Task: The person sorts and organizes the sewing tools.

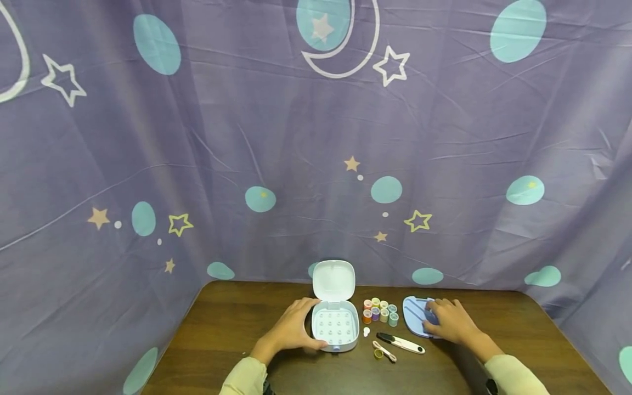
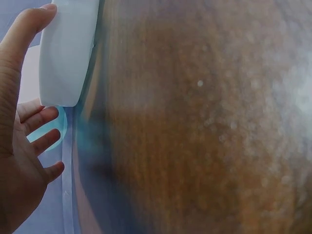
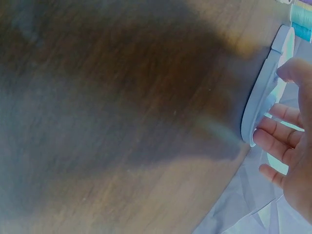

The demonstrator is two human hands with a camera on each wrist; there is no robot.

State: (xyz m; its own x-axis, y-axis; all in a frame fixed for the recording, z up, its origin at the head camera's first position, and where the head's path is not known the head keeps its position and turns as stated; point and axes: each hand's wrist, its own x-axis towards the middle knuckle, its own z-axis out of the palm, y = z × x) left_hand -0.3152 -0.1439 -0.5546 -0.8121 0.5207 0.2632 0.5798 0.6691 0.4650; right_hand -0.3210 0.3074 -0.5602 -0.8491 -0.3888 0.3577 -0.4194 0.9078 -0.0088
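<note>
A small pale-blue sewing box [image 1: 348, 346] stands on the table with its white lid [image 1: 333, 281] raised. Rows of small pegs show inside. My left hand [image 1: 291, 326] spans the box's left side, thumb at the front corner and fingers at the back. In the left wrist view the thumb lies on the box wall [image 2: 68, 53]. To the right, a flat blue tray insert [image 1: 413, 315] lies on the table. My right hand [image 1: 451, 321] holds its right part between thumb and fingers; the right wrist view shows the tray's edge [image 3: 258, 97] against the fingertips.
Several thread spools [image 1: 375, 315] stand between box and tray. Before them lie white buttons [image 1: 366, 332], a white-handled tool with a black end [image 1: 407, 345], a bundled white strip [image 1: 385, 351] and a gold ring-like piece [image 1: 378, 354]. A patterned purple curtain [image 1: 296, 137] hangs behind the table.
</note>
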